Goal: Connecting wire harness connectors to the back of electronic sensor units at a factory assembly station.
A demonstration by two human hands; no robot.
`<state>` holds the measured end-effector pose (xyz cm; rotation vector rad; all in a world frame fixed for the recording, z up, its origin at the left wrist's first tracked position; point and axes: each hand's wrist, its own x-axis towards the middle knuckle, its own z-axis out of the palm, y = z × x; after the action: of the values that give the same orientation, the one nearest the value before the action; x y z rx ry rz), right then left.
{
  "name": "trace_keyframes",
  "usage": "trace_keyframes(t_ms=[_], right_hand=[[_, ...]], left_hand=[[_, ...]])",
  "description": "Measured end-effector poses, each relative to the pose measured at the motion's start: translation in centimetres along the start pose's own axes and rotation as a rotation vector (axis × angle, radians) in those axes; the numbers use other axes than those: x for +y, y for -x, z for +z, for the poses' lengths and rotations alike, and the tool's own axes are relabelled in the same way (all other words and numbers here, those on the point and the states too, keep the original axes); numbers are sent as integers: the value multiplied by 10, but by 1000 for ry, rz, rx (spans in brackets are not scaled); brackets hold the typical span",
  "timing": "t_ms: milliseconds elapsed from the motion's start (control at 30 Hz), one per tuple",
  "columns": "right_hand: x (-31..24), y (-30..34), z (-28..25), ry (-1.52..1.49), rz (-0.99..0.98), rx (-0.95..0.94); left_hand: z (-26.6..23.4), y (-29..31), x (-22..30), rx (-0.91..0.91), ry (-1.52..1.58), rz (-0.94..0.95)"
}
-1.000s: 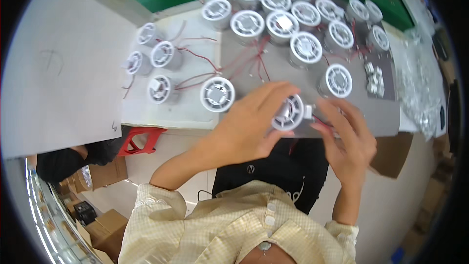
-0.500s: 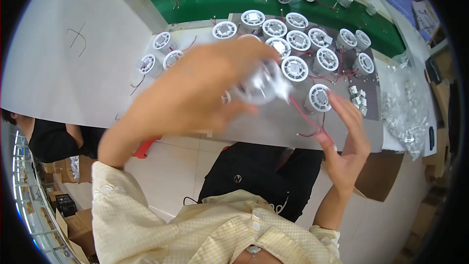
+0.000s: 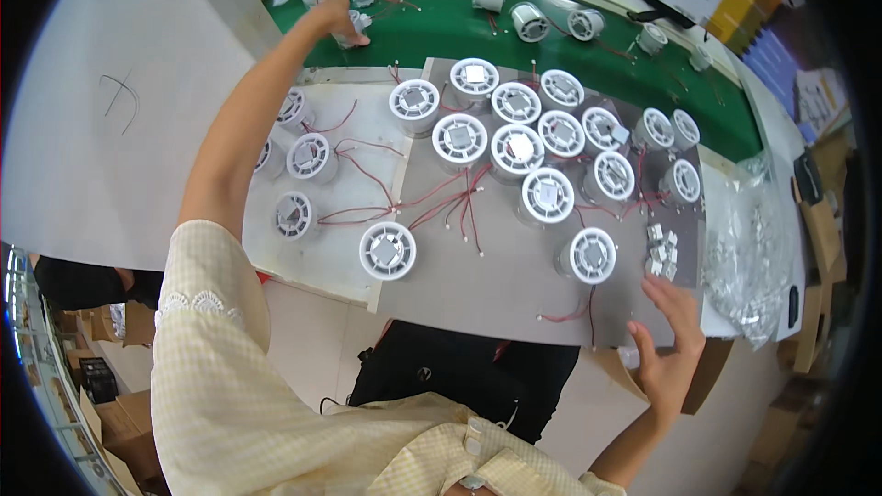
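Housing (image 3: 358, 25), small, white and cylindrical, sits in the left hand (image 3: 335, 18) at the upper left of the frame, fingers curled around it, over the green conveyor belt (image 3: 441, 37); whether it touches the belt is unclear. At the lower right, the right hand (image 3: 671, 340) is half open, thumb and index apart, gripping nothing visible, just beside small white connectors (image 3: 654, 266). Ring-topped housings (image 3: 516, 149) crowd the grey board (image 3: 496, 298) mid-frame.

The left arm (image 3: 243, 124) reaches far forward, the left hand (image 3: 338, 20) palm down with fingers curled in a grip. The right arm (image 3: 634, 445) is nearer the body, the right hand (image 3: 672, 349) loosely curved, thumb and fingers apart.
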<state>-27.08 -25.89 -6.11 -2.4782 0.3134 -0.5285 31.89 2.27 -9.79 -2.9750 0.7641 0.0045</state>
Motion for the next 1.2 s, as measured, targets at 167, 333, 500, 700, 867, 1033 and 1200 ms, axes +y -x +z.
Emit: trace_keyframes(t_ms=[167, 333, 500, 700, 867, 1033, 1200], right_hand=[[8, -3, 3, -5, 92, -114], [14, -21, 11, 34, 82, -114], [58, -7, -30, 137, 166, 130], [231, -59, -82, 176, 345, 112], [364, -92, -101, 714, 378, -6], [403, -113, -97, 1043, 239, 15], [394, -108, -116, 1150, 243, -126]], left_hand=[[-19, -68, -32, 74, 233, -197], [22, -137, -52, 114, 96, -86], [3, -129, -1, 215, -113, 23], [-147, 50, 86, 537, -101, 198], [-141, 268, 161, 599, 85, 518], [-71, 383, 238, 180, 292, 438], [-9, 372, 251, 176, 278, 355]])
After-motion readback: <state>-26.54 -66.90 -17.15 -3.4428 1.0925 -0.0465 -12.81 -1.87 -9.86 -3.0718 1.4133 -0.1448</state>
